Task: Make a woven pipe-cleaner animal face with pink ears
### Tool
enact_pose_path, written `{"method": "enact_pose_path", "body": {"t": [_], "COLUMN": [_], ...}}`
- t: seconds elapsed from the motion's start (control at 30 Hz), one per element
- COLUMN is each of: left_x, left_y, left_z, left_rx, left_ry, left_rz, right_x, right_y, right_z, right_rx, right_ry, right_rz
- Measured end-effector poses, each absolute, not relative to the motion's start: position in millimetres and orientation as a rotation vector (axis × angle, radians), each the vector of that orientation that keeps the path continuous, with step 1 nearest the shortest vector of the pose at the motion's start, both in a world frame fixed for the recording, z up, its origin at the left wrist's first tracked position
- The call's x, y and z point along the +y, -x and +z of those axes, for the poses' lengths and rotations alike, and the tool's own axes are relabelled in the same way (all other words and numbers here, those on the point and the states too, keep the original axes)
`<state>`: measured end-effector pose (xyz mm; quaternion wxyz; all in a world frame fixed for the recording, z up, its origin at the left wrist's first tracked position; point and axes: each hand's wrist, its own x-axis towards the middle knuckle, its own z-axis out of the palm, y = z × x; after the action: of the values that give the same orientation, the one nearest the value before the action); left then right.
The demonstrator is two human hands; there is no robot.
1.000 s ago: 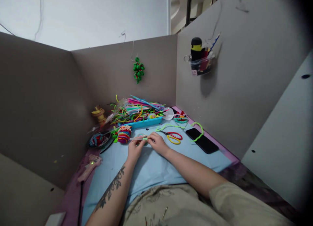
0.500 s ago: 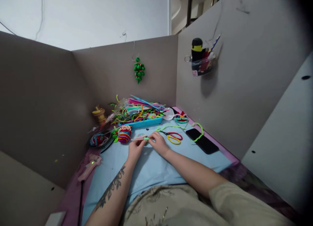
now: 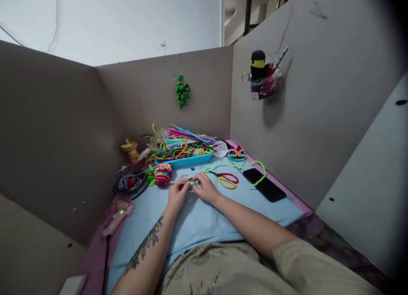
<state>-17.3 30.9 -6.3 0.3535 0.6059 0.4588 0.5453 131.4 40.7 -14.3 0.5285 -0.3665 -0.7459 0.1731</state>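
Note:
My left hand [image 3: 177,194] and my right hand [image 3: 205,188] meet over the middle of the blue cloth. Between their fingertips is a small, light pink and green piece [image 3: 191,182]. The left fingers pinch its pale strip, and the right fingers close on its green end. Its finer shape is too small to tell. Left of my left hand stands a striped multicoloured ball [image 3: 162,175] with a green figure beside it. Scissors [image 3: 227,180] with red and yellow handles lie to the right of my right hand.
Behind my hands, a blue tray [image 3: 191,160] holds a heap of pipe cleaners. A black phone [image 3: 264,185] and a green strand lie at right, a pink glue gun [image 3: 118,218] at left. Grey panels [image 3: 204,82] enclose the table, with a hanging cup [image 3: 265,84] on the right one.
Both hands stay nearly in place, with the pale strip tilted a little differently between the fingers. The whole view has shifted very slightly.

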Motion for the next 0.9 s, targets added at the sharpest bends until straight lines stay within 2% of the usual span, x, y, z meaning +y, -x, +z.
{"method": "enact_pose_path", "body": {"t": [0.23, 0.57, 0.9], "left_x": [32.2, 33.8, 28.6], "left_y": [17.7, 20.0, 15.7], "left_z": [-8.8, -10.2, -1.9], "left_rx": [1.119, 1.294, 1.281], "left_ry": [-1.573, -1.588, -1.546], "left_rz": [1.461, 1.485, 1.471], "right_x": [42.5, 43.9, 43.5], "right_y": [-133.8, -135.3, -136.0], "right_z": [-13.7, -14.0, -12.3], "right_rx": [-1.842, -1.770, -1.686], "right_ry": [0.817, 0.865, 0.949], "right_rz": [0.501, 0.442, 0.412]}}
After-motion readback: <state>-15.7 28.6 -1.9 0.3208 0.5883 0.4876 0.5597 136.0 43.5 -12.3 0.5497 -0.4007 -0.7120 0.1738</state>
